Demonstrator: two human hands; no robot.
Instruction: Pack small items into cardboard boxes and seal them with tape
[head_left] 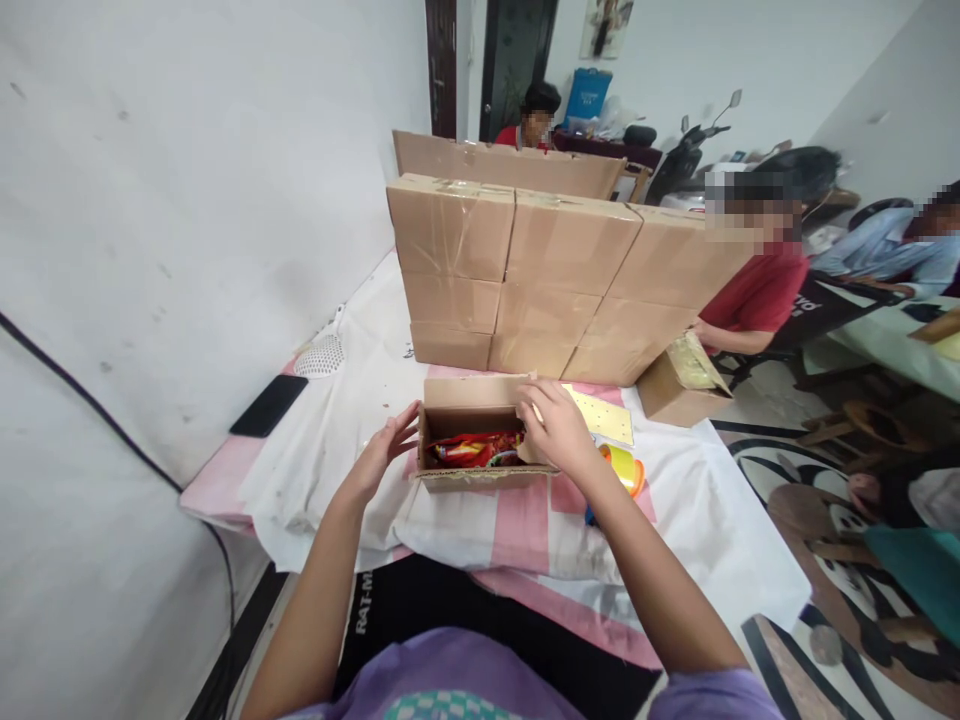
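A small open cardboard box sits in front of me on the cloth-covered table, its back flap standing up. Inside lie shiny red and yellow packets. My left hand is at the box's left side, fingers stretched out along it. At the right end, my right hand has its fingers curled over the right flap, which tilts inward. Part of that flap is hidden by the hand. Just right of the box, a tape dispenser with yellow tape lies partly behind my right forearm.
A wall of taped cardboard boxes stands behind the box. A yellow dotted sheet lies at its right. A black phone and a white perforated object are at left. A co-worker in red sits beside another carton.
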